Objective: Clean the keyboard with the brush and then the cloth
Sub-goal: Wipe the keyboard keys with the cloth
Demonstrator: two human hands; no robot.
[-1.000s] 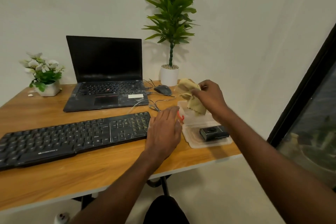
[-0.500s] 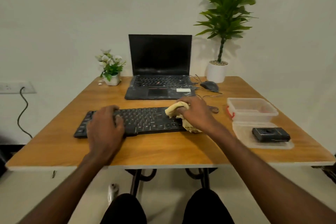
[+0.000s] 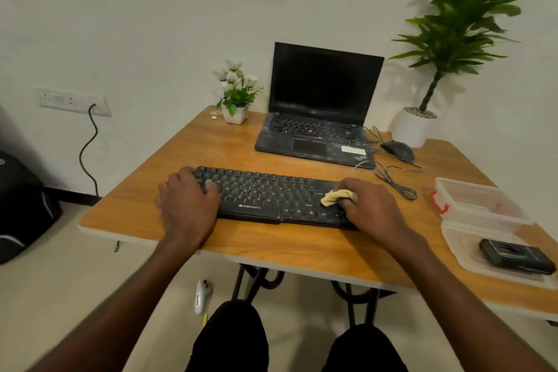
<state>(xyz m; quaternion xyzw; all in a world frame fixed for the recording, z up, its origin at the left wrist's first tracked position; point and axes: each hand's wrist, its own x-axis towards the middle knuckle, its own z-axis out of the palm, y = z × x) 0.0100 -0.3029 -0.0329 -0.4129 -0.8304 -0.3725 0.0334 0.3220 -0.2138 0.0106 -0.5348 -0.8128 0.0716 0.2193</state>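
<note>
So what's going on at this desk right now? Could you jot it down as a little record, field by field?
Activity: wiping the black keyboard with a yellow cloth
Right hand: grips the bunched cloth, pressing it on the keyboard's right part
Left hand: rests on the keyboard's left end
Behind the keyboard: open laptop, screen dark
Right of the laptop: mouse
Right edge of table: clear plastic box, its lid beside it with a dark device on it
Brush: not visible
</note>
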